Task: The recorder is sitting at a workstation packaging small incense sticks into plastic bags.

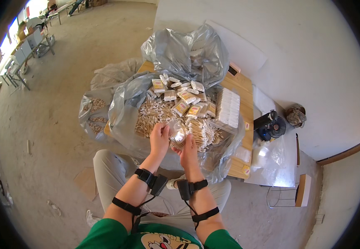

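Close in front of me, a small clear plastic bag (177,132) shines between my hands. My left hand (160,137) pinches its left edge, with the fingers closed. My right hand (188,152) is curled round its lower right side; some swabs seem to be in or behind the bag there, but glare hides which. Just beyond lies a heap of loose cotton swabs (153,114) with wooden sticks, spread on a grey plastic sheet (119,110). Small packed bundles of swabs (187,96) with yellow-and-white labels lie on top of the heap.
A block of stacked white packs (228,108) stands on the wooden table (243,89) to the right. A big grey plastic bag (184,50) fills the far side. Right of the table are a small fan (276,127) and a black cylinder (265,120). Bagged swabs (94,110) hang at left.
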`<state>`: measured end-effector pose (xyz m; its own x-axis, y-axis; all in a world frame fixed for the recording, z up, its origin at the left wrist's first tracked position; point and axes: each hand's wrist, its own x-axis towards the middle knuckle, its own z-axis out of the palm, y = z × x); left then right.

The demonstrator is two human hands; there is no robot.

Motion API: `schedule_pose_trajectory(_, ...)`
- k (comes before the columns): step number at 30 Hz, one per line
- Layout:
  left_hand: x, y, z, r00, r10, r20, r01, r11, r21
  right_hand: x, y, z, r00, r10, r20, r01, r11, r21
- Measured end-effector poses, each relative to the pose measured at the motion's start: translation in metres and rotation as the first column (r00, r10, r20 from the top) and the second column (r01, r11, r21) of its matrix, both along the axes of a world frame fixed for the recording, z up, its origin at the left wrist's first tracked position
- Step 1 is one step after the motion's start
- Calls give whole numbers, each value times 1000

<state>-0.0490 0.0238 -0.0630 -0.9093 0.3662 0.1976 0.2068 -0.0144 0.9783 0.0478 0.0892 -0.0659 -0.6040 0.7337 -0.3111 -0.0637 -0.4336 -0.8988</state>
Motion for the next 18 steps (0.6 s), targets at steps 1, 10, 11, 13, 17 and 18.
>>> schedule_pose_trajectory(1, 0, -2, -2, 1000, 0, 1, 0, 1000, -1, -2, 0, 3, 997, -2, -79, -11, 988, -156)
schedule_pose_trajectory(10, -24, -10, -9, 970, -140, 201, 173, 972, -160, -15, 27, -17, 923, -327, 202, -11, 502, 865)
schedule_pose_trajectory(11, -26, -11, -10, 984, -56, 170, 76, 991, -110, -14, 31, -15, 923, -328, 204, -13, 501, 866)
schedule_pose_trajectory(13, -35, -17, -15, 989, 36, 143, -28, 998, -57, -14, 37, -12, 858, -352, 374, -113, 581, 806)
schedule_pose_trajectory(17, -52, -30, -19, 988, 151, 16, -145, 972, -184, -21, 44, -1, 815, -291, 502, -237, 623, 746)
schedule_pose_trajectory(18, -54, -31, -16, 985, 165, -48, -171, 962, -213, -25, 46, 0, 862, -314, 399, -212, 491, 845)
